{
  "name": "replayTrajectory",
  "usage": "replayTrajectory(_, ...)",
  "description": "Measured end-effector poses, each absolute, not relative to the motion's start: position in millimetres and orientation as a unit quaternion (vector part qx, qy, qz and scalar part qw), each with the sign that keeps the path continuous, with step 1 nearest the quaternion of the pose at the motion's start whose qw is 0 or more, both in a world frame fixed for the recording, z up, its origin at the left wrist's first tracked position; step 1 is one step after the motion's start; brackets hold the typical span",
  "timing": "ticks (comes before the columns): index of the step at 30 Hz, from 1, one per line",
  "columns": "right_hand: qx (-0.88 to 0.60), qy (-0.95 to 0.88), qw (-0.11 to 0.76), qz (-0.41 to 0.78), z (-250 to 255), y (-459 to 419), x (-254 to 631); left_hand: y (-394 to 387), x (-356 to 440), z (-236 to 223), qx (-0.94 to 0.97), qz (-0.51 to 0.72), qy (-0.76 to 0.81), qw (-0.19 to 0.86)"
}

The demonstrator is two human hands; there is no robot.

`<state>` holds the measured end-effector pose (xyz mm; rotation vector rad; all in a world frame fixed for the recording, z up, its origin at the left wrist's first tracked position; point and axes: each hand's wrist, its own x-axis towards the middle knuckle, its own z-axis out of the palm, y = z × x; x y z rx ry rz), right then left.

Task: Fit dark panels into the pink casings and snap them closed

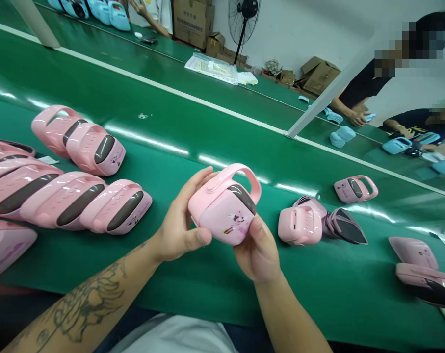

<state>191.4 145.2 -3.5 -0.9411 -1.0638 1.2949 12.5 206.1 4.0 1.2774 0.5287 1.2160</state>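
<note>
One head-worn view, looking forward and down from above person's white shirt (174, 336). Close over bare left hand (178, 225) and bare right hand (257, 252), centre of frame. Faces across long green table (328, 284), frame tilted; white plaster wall (303, 34) farther off, upper right.

A pink plastic casing (222, 211), tilted, has a looped handle, dark oval panel and cartoon-mouse print.

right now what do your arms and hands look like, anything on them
Both forearms are bare, with no sleeves, and the left hand and right hand wear no gloves. The left forearm carries a large dark tattoo; the right forearm shows none. A white shirt shows below.
</note>
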Motion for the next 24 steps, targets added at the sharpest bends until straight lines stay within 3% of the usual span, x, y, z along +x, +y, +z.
replayTrajectory(7, -0.383, -0.496, 0.598, 0.499, -7, 152, 201, 218, 9, 6, 0.574, 0.492, 0.260, 0.600)
replayTrajectory(14, -0.410, -0.530, 0.571, 0.475, -4, 149, 203, 215, 11, 13, 0.566, 0.502, 0.236, 0.610)
replayTrajectory(24, -0.450, -0.489, 0.597, 0.448, -17, 146, 207, 213, 7, 7, 0.579, 0.469, 0.308, 0.592)
